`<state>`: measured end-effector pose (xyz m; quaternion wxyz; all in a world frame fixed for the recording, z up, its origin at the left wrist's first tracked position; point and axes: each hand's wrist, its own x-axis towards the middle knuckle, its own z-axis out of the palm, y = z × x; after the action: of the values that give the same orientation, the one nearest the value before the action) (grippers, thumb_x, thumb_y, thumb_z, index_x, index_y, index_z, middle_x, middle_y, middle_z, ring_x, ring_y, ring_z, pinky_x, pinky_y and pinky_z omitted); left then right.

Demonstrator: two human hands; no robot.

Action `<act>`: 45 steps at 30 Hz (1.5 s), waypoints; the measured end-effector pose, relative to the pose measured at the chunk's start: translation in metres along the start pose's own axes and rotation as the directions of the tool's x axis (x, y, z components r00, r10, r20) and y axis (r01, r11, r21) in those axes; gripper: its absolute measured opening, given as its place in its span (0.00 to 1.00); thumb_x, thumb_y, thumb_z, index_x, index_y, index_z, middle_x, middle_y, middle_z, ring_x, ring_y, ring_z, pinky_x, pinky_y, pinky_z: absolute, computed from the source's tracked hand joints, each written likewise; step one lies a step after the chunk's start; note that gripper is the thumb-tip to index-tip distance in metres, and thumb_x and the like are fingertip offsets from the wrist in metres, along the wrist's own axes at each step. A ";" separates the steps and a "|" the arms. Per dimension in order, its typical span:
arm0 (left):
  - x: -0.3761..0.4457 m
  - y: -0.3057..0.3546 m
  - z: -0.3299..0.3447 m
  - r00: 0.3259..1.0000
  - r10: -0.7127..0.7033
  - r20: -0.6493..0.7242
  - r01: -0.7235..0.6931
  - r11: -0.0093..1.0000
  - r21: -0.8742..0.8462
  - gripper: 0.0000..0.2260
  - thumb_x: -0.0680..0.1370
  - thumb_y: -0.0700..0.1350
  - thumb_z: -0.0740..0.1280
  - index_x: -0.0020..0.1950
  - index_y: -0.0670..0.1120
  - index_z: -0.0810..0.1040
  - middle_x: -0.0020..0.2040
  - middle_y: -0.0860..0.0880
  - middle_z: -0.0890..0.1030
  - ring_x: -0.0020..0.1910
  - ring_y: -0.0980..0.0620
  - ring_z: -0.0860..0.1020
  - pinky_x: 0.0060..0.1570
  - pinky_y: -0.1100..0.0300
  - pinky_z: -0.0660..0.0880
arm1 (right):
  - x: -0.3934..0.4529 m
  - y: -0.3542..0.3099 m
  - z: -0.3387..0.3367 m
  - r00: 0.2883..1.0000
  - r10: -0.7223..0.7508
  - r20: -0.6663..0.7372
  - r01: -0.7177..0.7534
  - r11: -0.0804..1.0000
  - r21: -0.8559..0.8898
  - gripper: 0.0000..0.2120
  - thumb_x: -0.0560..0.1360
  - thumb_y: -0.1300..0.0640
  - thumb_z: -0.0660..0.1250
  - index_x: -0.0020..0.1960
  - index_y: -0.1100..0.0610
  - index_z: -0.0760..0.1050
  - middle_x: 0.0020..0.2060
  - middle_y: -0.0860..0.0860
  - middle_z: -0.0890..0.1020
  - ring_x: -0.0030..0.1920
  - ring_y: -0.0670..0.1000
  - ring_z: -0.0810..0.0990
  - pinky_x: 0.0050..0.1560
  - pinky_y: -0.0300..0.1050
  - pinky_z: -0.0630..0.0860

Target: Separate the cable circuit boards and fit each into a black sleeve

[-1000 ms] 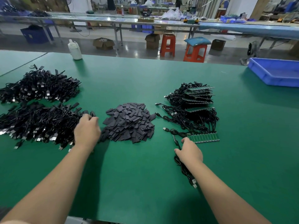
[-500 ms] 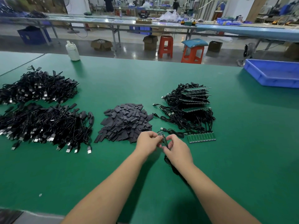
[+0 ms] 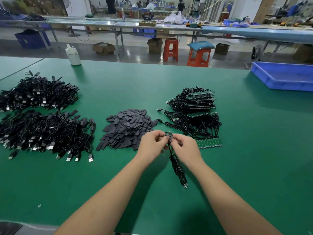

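My left hand and my right hand meet just above the green table, each pinching a side of a small joined group of circuit boards. Black cables hang from the boards and trail back to USB plugs lying on the table. A heap of flat black sleeves lies just beyond my left hand. A green strip of joined boards lies flat right of my right hand. Behind it sits a pile of cabled board strips.
Two large heaps of sleeved black cables fill the table's left side. A white bottle stands at the far edge. A blue plastic tray sits at the far right. Stools and workbenches stand beyond the table.
My left hand came over from the left cable heap to my right hand. Both hands now pinch the boards and have lifted them a little off the table.
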<state>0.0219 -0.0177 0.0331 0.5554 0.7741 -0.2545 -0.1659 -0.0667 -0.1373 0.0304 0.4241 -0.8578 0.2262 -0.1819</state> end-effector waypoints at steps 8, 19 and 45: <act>-0.002 0.007 0.005 0.997 -0.043 -0.069 0.043 0.999 -0.008 0.05 0.75 0.42 0.70 0.39 0.45 0.80 0.32 0.49 0.83 0.32 0.52 0.83 0.36 0.56 0.81 | -0.001 -0.008 0.004 0.995 0.010 -0.098 -0.014 0.999 -0.040 0.07 0.76 0.55 0.69 0.50 0.50 0.85 0.29 0.38 0.79 0.33 0.33 0.77 0.33 0.27 0.69; -0.004 0.009 0.005 0.997 0.001 -0.079 0.005 0.997 0.078 0.07 0.76 0.44 0.69 0.40 0.42 0.80 0.34 0.44 0.83 0.30 0.56 0.83 0.37 0.60 0.80 | 0.002 -0.007 -0.001 0.997 0.054 -0.055 -0.052 0.998 0.045 0.15 0.76 0.56 0.69 0.62 0.54 0.81 0.37 0.39 0.81 0.38 0.30 0.78 0.41 0.23 0.71; -0.006 0.014 0.013 0.983 0.064 -0.174 -0.023 0.972 0.232 0.10 0.73 0.47 0.70 0.32 0.45 0.78 0.27 0.52 0.81 0.32 0.52 0.82 0.41 0.55 0.79 | -0.005 -0.005 0.008 0.982 0.044 -0.183 -0.044 0.999 0.007 0.10 0.78 0.56 0.68 0.56 0.54 0.84 0.43 0.47 0.87 0.42 0.45 0.82 0.44 0.35 0.77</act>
<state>0.0067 -0.0278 0.0423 0.4867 0.8390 -0.2377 -0.0525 -0.0655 -0.1268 0.0298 0.4067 -0.8316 0.2828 -0.2510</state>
